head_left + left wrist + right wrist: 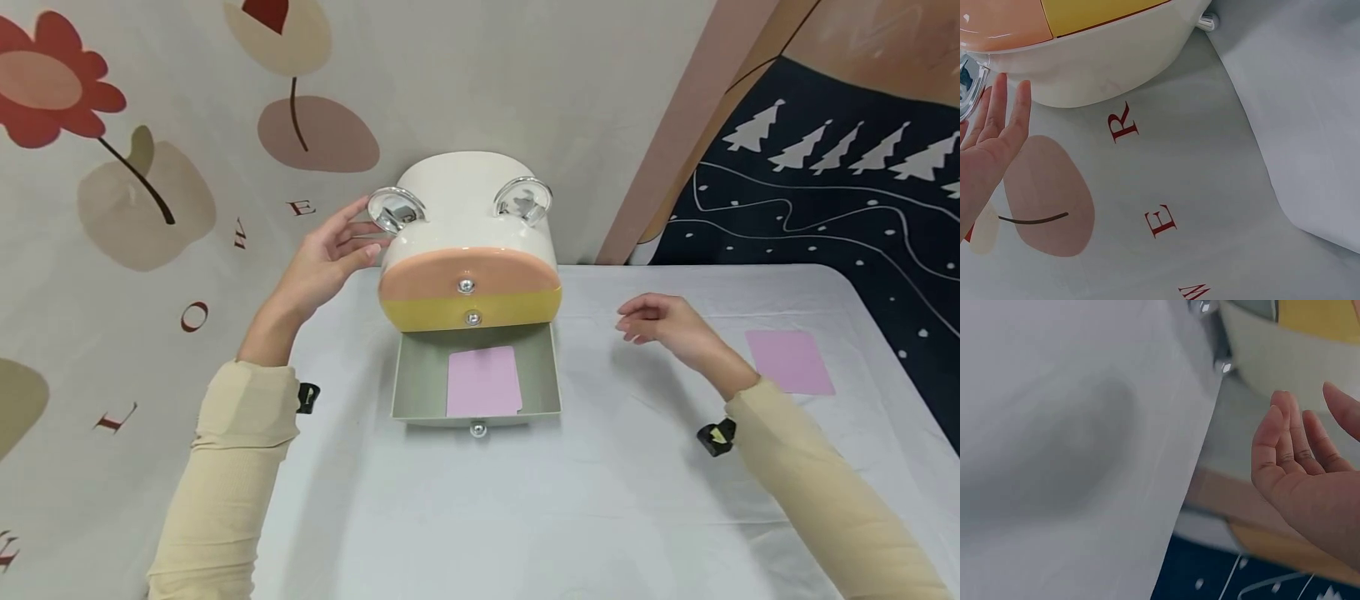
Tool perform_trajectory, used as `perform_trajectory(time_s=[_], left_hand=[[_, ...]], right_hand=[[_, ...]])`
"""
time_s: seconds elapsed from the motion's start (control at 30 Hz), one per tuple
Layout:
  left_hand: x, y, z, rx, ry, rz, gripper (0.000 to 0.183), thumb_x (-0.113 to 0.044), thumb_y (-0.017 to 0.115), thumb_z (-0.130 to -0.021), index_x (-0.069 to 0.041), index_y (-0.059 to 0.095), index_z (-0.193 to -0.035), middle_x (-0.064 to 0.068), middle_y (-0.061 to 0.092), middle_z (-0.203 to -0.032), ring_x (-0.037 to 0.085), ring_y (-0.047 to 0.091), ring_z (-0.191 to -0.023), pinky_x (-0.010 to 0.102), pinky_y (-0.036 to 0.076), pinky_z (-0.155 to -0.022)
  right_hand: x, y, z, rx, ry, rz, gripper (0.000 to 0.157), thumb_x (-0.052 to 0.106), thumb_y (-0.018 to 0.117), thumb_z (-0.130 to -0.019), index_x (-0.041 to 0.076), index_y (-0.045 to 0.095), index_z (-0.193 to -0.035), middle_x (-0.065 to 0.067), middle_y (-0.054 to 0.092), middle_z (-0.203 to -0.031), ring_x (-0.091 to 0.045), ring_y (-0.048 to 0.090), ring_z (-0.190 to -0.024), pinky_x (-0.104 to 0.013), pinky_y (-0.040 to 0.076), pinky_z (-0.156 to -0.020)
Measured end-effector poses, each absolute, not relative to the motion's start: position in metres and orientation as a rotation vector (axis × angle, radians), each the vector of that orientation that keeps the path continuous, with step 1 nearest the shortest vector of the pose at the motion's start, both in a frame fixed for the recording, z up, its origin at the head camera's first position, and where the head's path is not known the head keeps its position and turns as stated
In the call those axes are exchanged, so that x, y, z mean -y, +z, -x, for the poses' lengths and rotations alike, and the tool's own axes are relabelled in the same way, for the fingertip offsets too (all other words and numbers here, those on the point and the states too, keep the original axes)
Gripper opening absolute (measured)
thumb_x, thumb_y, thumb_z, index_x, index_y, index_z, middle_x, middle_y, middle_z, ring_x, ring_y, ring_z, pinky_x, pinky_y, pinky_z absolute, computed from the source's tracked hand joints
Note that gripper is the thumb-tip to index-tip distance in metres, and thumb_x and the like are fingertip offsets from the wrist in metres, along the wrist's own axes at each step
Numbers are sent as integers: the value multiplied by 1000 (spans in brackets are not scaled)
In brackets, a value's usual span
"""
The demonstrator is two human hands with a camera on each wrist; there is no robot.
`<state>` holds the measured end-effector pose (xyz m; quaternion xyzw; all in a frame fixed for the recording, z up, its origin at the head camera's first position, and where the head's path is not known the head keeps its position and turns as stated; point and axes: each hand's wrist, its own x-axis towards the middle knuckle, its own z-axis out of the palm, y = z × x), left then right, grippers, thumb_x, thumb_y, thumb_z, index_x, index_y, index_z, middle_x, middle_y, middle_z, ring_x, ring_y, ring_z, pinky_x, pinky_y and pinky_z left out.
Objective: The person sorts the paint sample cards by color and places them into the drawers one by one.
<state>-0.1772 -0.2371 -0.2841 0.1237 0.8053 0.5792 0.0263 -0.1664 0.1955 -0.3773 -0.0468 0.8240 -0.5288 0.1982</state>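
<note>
A small white drawer cabinet (472,200) with two silver round ears stands at the back of the table. Its orange drawer (427,275) and yellow drawer (423,315) are closed. Below them the green drawer (420,379) is pulled out, with a pink card (483,382) lying in it. My left hand (333,250) is at the cabinet's left side, fingers extended close to the left silver ear (395,208); whether they touch it I cannot tell. To the right of the cabinet, my right hand (667,325) hovers over the table, fingers loosely bent and holding nothing.
Another pink card (790,362) lies on the white tablecloth (600,500) at the right. Behind the table hangs a pale curtain (465,75) with flowers and letters. Dark fabric with white trees (810,200) covers the right background.
</note>
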Motion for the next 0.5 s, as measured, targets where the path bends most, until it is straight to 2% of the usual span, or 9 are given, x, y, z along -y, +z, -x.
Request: perform_trajectory(time_s=[0.4, 0.5], left_hand=[[236, -283, 176, -2475, 1795, -421, 63, 1, 52, -91, -8, 22, -145, 24, 45, -126, 11, 54, -105, 19, 47, -86], [237, -283, 176, -2474, 1795, -421, 63, 0, 52, -91, -8, 22, -145, 24, 45, -126, 10, 54, -105, 19, 47, -86]], right_hand=[[-308, -397, 155, -2499, -1408, -72, 50, 28, 59, -90, -6, 42, -123, 21, 57, -87, 4, 57, -81, -17, 51, -72], [-338, -405, 147, -2536, -1397, -105, 43, 26, 57, -91, -2, 44, -121, 28, 54, -86, 9, 54, -80, -12, 48, -69]])
